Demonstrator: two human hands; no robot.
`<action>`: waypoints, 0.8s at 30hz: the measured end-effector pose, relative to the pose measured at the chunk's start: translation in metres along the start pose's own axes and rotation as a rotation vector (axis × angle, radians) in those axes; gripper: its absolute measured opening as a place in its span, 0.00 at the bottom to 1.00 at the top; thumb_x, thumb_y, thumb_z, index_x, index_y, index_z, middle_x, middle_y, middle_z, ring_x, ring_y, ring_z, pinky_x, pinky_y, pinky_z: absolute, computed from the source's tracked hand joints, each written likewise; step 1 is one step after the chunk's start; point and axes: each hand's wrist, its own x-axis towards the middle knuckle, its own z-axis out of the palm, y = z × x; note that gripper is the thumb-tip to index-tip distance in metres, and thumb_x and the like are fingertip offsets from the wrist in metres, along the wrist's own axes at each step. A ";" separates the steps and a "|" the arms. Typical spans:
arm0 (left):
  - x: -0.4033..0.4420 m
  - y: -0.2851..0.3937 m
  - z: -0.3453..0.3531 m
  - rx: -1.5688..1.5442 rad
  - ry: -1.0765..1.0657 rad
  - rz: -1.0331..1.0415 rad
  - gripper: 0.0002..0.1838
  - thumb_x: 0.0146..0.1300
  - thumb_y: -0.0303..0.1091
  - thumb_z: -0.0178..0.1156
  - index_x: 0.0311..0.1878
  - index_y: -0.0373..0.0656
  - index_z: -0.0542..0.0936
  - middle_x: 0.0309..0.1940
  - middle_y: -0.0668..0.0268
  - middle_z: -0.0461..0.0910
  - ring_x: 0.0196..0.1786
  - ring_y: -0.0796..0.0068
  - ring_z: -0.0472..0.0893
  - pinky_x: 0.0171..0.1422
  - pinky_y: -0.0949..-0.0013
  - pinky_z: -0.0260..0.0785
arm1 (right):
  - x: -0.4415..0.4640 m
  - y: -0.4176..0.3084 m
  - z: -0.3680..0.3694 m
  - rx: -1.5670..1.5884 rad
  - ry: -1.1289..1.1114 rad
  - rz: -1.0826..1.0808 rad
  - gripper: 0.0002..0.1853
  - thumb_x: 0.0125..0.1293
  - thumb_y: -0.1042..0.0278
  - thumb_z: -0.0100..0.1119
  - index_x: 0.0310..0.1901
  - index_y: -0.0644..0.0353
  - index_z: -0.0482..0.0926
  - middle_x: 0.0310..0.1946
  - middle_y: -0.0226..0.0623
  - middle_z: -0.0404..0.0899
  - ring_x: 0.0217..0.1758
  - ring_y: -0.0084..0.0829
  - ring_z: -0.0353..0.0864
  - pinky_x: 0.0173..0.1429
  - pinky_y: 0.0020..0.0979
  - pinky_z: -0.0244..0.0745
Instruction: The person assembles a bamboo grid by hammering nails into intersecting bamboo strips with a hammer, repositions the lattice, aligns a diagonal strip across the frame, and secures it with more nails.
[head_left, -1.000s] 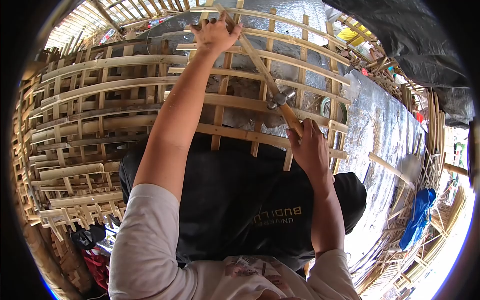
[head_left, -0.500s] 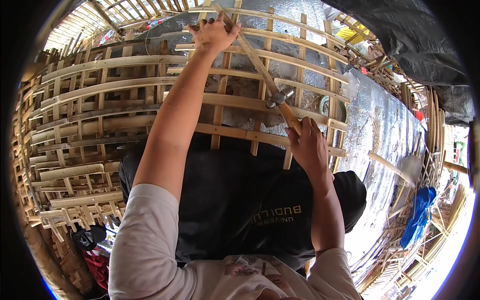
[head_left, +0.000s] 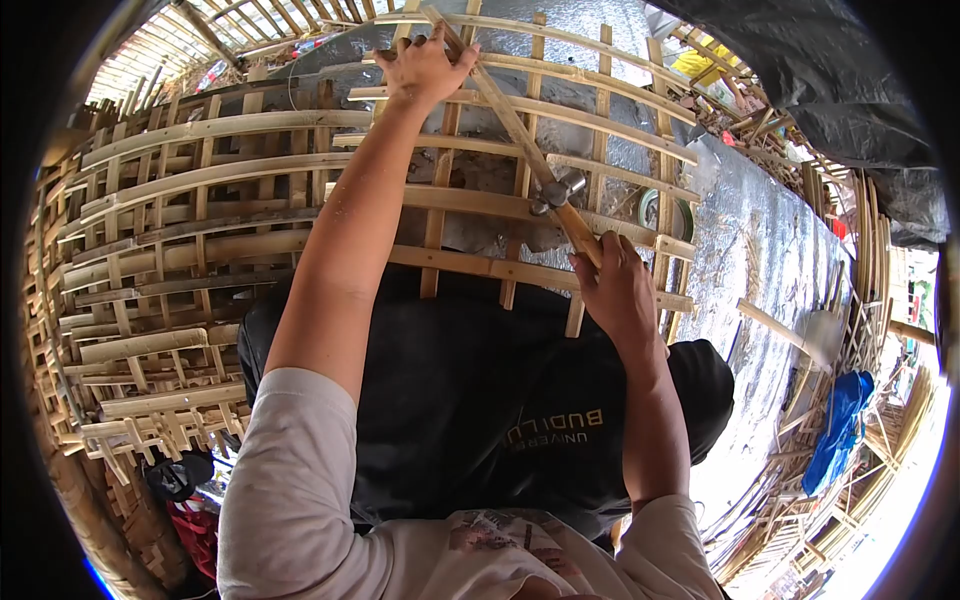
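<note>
A lattice of bamboo strips point(head_left: 480, 204) lies in front of me, its strips crossing and joined in rows. One bamboo strip point(head_left: 507, 112) runs diagonally over it. At that strip's far end, my left hand point(head_left: 425, 68) is closed around it, thumb on one side and bent fingers on the other. Lower right, a hammer point(head_left: 556, 194) has its metal head over the diagonal strip, and its wooden handle points toward me. My right hand point(head_left: 617, 280) is wrapped around the handle's end, near the lattice's close edge.
Another bamboo lattice point(head_left: 230, 190) spreads to the left. Silver foil sheeting point(head_left: 745, 220) covers the ground on the right, with a roll of tape point(head_left: 665, 214) by the lattice. Black cloth with lettering point(head_left: 450, 400) lies before me. A blue cloth point(head_left: 838, 430) and bamboo pieces point(head_left: 790, 330) are farther right.
Almost nothing differs. Both hands, the hammer and the diagonal strip keep their places, with only a very slight shift of the view.
</note>
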 end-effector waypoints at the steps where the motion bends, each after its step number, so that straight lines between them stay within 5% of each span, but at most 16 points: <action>1: 0.000 -0.001 0.002 -0.008 0.027 0.007 0.45 0.65 0.76 0.40 0.76 0.55 0.64 0.52 0.57 0.84 0.72 0.51 0.67 0.75 0.21 0.39 | 0.000 0.000 0.000 0.003 -0.003 0.003 0.19 0.65 0.57 0.65 0.43 0.64 0.72 0.37 0.50 0.80 0.37 0.55 0.84 0.39 0.49 0.80; 24: 0.001 -0.004 0.004 -0.035 0.011 0.005 0.45 0.65 0.76 0.41 0.75 0.54 0.65 0.50 0.58 0.85 0.73 0.51 0.66 0.75 0.20 0.37 | 0.002 0.002 -0.001 0.035 0.005 0.014 0.18 0.64 0.58 0.68 0.42 0.63 0.72 0.37 0.48 0.80 0.39 0.54 0.84 0.41 0.49 0.80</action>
